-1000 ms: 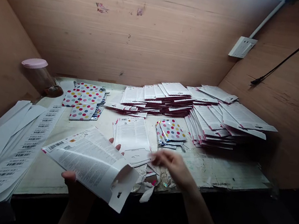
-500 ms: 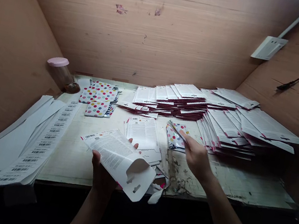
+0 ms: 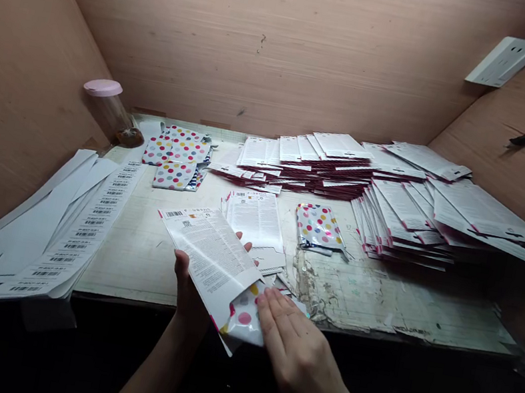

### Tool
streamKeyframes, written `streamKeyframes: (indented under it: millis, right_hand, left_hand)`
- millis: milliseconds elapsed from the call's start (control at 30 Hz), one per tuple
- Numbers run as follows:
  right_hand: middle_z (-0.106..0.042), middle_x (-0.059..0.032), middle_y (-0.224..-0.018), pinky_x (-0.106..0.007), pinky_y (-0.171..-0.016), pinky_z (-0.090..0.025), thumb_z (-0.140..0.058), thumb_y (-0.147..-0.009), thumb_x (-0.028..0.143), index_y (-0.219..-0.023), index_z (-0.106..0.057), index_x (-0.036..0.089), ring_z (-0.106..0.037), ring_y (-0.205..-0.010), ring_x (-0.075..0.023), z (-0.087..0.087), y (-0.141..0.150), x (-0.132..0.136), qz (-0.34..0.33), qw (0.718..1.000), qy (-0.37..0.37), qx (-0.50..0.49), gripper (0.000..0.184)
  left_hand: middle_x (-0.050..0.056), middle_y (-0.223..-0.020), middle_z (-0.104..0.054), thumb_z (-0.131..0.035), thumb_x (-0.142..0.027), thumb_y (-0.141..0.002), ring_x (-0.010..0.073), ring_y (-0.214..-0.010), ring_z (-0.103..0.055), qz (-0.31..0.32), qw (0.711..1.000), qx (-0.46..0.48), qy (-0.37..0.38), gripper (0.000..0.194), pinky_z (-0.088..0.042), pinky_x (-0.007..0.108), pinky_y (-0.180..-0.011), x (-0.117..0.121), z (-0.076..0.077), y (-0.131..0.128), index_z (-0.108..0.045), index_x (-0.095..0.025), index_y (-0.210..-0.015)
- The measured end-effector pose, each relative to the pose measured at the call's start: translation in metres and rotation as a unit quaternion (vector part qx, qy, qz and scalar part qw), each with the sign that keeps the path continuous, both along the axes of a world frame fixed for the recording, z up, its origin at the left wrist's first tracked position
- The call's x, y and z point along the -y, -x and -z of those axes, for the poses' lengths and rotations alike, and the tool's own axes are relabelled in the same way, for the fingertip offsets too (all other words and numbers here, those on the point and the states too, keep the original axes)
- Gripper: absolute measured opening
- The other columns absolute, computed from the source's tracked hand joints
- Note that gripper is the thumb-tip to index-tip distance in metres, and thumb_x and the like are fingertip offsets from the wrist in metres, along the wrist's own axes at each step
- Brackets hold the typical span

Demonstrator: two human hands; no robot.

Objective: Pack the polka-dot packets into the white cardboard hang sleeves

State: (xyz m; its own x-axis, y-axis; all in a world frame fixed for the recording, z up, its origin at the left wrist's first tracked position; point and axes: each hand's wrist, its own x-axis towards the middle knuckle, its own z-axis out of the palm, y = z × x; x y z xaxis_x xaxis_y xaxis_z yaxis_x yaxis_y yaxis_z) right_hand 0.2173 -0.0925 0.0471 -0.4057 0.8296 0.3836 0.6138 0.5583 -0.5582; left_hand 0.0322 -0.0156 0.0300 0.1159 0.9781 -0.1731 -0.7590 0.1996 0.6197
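My left hand (image 3: 190, 289) holds a white printed card sleeve (image 3: 205, 258) from below, its barcode end pointing away from me. A polka-dot foil packet (image 3: 244, 315) sticks partly out of the card's open end, and its inner part is hidden. My right hand (image 3: 302, 346) lies on that packet with the fingers together. A stack of polka-dot packets (image 3: 318, 227) sits beyond my right hand, and a pile of printed cards (image 3: 253, 218) lies just past the held card.
Several fanned stacks of red-edged cards (image 3: 298, 169) cover the back and right of the worn table (image 3: 352, 293). More dotted packets (image 3: 175, 157) lie at the back left, beside a pink-lidded jar (image 3: 109, 112). Barcode strips (image 3: 83, 233) lie at the left. A wall socket (image 3: 504, 62) is at upper right.
My right hand has come left from the packet stack, and a polka-dot packet now sits in the card's open end. The card has turned, with its open end toward my right hand.
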Motion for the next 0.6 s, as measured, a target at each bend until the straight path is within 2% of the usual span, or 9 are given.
streamKeyframes:
  millis: [133,267,333,433,500,533,600]
  right_hand:
    - [-0.047,-0.0148,-0.139,-0.049,-0.104,-0.046,-0.041,-0.084,-0.001,-0.139,-0.047,0.015,-0.049,-0.127,-0.0339,0.007,0.016,0.002,0.028,0.999,0.024,0.014,0.058]
    - [-0.056,-0.0175,-0.132,-0.05,-0.101,-0.049,-0.045,-0.087,0.002,-0.138,-0.05,0.014,-0.055,-0.121,-0.0358,0.004,0.028,0.003,0.063,0.998,-0.012,-0.018,0.052]
    - [-0.058,-0.0156,-0.131,-0.048,-0.1,-0.051,-0.055,-0.088,0.009,-0.143,-0.043,0.017,-0.057,-0.121,-0.0341,-0.001,0.03,0.009,0.06,0.996,-0.043,-0.053,0.057]
    - [-0.053,-0.0088,-0.139,-0.048,-0.106,-0.046,-0.06,-0.086,0.01,-0.147,-0.036,0.025,-0.049,-0.13,-0.0307,-0.002,0.024,0.02,0.054,0.99,-0.043,-0.121,0.068]
    - [-0.049,-0.005,-0.143,-0.049,-0.112,-0.037,-0.056,-0.085,0.005,-0.143,-0.043,0.028,-0.042,-0.135,-0.0296,0.006,0.022,0.021,0.035,0.984,0.027,-0.17,0.064]
    - [-0.051,-0.0041,-0.142,-0.049,-0.114,-0.034,-0.057,-0.083,0.005,-0.137,-0.051,0.029,-0.043,-0.135,-0.0296,0.012,0.023,0.019,0.025,0.972,0.086,-0.215,0.06]
    - [-0.061,-0.0042,-0.132,-0.047,-0.115,-0.032,-0.066,-0.078,0.01,-0.121,-0.066,0.028,-0.048,-0.13,-0.0305,0.024,0.029,0.011,0.034,0.919,0.211,-0.331,0.047]
  left_hand:
    - [0.014,-0.134,-0.058,-0.044,-0.085,-0.071,0.0408,-0.125,-0.051,-0.035,0.999,-0.015,0.03,0.086,-0.048,0.056,-0.095,0.0,0.0,-0.001,-0.056,-0.023,-0.13]
    - [0.014,-0.129,-0.061,-0.041,-0.089,-0.066,0.0395,-0.118,-0.057,0.024,0.998,-0.048,0.032,0.093,-0.048,0.054,-0.095,0.005,0.003,-0.009,-0.056,-0.021,-0.129]
    - [0.016,-0.124,-0.064,-0.036,-0.091,-0.066,0.0402,-0.116,-0.058,0.041,0.998,-0.042,0.036,0.098,-0.048,0.055,-0.094,0.005,0.002,-0.009,-0.055,-0.019,-0.13]
    - [0.016,-0.121,-0.066,-0.03,-0.091,-0.068,0.0402,-0.119,-0.056,0.008,0.999,-0.006,0.034,0.098,-0.048,0.056,-0.094,0.002,-0.004,-0.007,-0.055,-0.02,-0.131]
    - [0.016,-0.12,-0.066,-0.032,-0.092,-0.066,0.0409,-0.119,-0.056,0.01,0.999,0.018,0.035,0.099,-0.048,0.057,-0.094,0.007,-0.006,-0.011,-0.054,-0.021,-0.132]
    - [0.016,-0.12,-0.066,-0.035,-0.093,-0.064,0.0419,-0.119,-0.056,0.034,0.998,0.026,0.036,0.101,-0.048,0.058,-0.093,0.013,-0.005,-0.017,-0.055,-0.02,-0.131]
    - [0.017,-0.12,-0.066,-0.047,-0.091,-0.058,0.0441,-0.116,-0.057,0.101,0.994,0.036,0.036,0.103,-0.048,0.059,-0.093,0.028,-0.003,-0.031,-0.056,-0.019,-0.13]
